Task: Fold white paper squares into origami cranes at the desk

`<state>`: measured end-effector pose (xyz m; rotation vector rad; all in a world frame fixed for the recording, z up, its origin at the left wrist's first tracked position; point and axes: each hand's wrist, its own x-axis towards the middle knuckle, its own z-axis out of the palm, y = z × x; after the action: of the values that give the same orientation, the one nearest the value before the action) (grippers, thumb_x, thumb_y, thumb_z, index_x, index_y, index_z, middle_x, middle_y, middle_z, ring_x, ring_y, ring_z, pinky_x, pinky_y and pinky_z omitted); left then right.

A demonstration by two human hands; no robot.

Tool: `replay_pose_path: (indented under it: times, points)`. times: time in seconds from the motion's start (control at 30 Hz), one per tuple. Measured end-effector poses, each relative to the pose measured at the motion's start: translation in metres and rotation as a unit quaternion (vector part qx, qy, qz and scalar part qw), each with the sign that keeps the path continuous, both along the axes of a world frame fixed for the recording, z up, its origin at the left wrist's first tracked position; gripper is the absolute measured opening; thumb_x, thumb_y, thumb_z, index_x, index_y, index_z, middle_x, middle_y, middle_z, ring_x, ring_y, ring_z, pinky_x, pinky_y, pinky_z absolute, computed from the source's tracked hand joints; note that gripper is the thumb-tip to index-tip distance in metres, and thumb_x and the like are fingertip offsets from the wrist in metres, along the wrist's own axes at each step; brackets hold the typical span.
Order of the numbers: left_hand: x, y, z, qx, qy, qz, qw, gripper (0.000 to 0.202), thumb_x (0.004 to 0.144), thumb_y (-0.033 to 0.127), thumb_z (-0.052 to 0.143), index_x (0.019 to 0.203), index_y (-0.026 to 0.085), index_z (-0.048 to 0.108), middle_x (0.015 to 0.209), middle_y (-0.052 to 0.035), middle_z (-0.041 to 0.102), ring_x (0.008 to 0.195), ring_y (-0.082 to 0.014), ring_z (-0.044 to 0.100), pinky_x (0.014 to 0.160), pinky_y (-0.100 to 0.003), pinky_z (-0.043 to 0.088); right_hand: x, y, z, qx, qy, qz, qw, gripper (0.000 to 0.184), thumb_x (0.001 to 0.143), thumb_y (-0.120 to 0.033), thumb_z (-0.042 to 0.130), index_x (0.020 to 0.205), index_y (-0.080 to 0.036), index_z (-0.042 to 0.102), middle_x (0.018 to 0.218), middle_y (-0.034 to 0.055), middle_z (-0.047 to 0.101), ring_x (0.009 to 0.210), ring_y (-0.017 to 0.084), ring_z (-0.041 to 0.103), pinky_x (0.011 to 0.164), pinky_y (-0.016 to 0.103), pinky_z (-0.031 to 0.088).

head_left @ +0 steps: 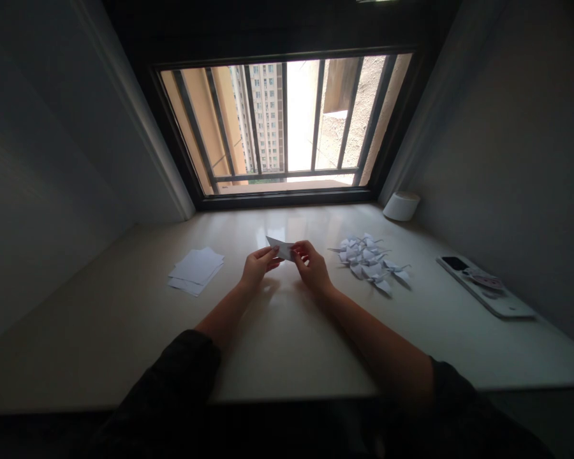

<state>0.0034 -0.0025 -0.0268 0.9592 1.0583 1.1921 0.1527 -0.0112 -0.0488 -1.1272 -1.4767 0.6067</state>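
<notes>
A small folded piece of white paper is held just above the pale tabletop, in front of the window. My left hand pinches its lower left side, fingers closed on it. My right hand grips its right end, fingers curled around it. Both forearms reach in from dark sleeves at the bottom of the view. The paper's folds are too small to make out.
A stack of white paper sheets lies to the left of the hands. Several folded paper cranes sit in a pile to the right. Farther right lie a white tray with a phone and a white round container. A barred window stands behind.
</notes>
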Motion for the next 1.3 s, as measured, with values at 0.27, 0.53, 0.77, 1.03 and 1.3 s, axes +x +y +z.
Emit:
replay_pose_path:
  times: [0.27, 0.53, 0.77, 1.03, 1.3]
  points:
    - [-0.0035, 0.0025, 0.0002, -0.019, -0.024, 0.026, 0.999, 0.041, 0.058, 0.041, 0.077, 0.088, 0.015, 0.070, 0.093, -0.0109, 0.070, 0.088, -0.0235, 0.065, 0.080, -0.033, 0.045, 0.0004, -0.0046, 0.0033, 0.005, 0.008, 0.073, 0.997, 0.023, 0.084, -0.032, 0.050, 0.104, -0.025, 0.058, 0.080, 0.0008, 0.066, 0.066, 0.015, 0.061, 0.065, 0.030, 0.049]
    - [-0.0021, 0.0007, 0.0025, -0.006, -0.017, 0.006, 1.000, 0.039, 0.057, 0.042, 0.077, 0.085, 0.016, 0.071, 0.091, -0.0101, 0.070, 0.086, -0.0228, 0.065, 0.081, -0.033, 0.046, -0.0013, -0.0046, 0.0031, -0.004, 0.019, 0.031, 0.999, 0.022, 0.082, -0.039, 0.054, 0.096, -0.023, 0.060, 0.076, 0.0014, 0.066, 0.064, 0.015, 0.060, 0.061, 0.028, 0.048]
    - [-0.0010, -0.0001, 0.0041, -0.016, -0.026, 0.015, 0.999, 0.037, 0.057, 0.040, 0.077, 0.084, 0.015, 0.071, 0.087, -0.0086, 0.069, 0.082, -0.0201, 0.064, 0.078, -0.032, 0.047, -0.0001, -0.0053, 0.0049, 0.009, 0.023, 0.042, 0.999, 0.030, 0.074, -0.043, 0.063, 0.096, -0.022, 0.060, 0.075, 0.0006, 0.064, 0.064, 0.014, 0.058, 0.061, 0.027, 0.047]
    - [-0.0009, 0.0019, 0.0019, -0.008, -0.017, 0.034, 0.999, 0.038, 0.058, 0.041, 0.076, 0.084, 0.014, 0.071, 0.082, -0.0079, 0.069, 0.074, -0.0177, 0.063, 0.072, -0.029, 0.049, 0.0009, -0.0068, 0.0066, 0.009, -0.003, 0.054, 0.998, 0.034, 0.069, -0.040, 0.068, 0.098, -0.024, 0.060, 0.078, 0.0007, 0.064, 0.066, 0.015, 0.059, 0.064, 0.029, 0.048]
    - [-0.0013, 0.0028, -0.0003, 0.004, 0.005, 0.050, 0.999, 0.040, 0.057, 0.044, 0.076, 0.084, 0.015, 0.071, 0.083, -0.0089, 0.070, 0.073, -0.0192, 0.065, 0.069, -0.029, 0.048, 0.0001, -0.0074, 0.0081, 0.004, 0.003, 0.057, 0.998, 0.030, 0.070, -0.044, 0.067, 0.092, -0.024, 0.065, 0.077, 0.0012, 0.066, 0.066, 0.015, 0.058, 0.062, 0.028, 0.046]
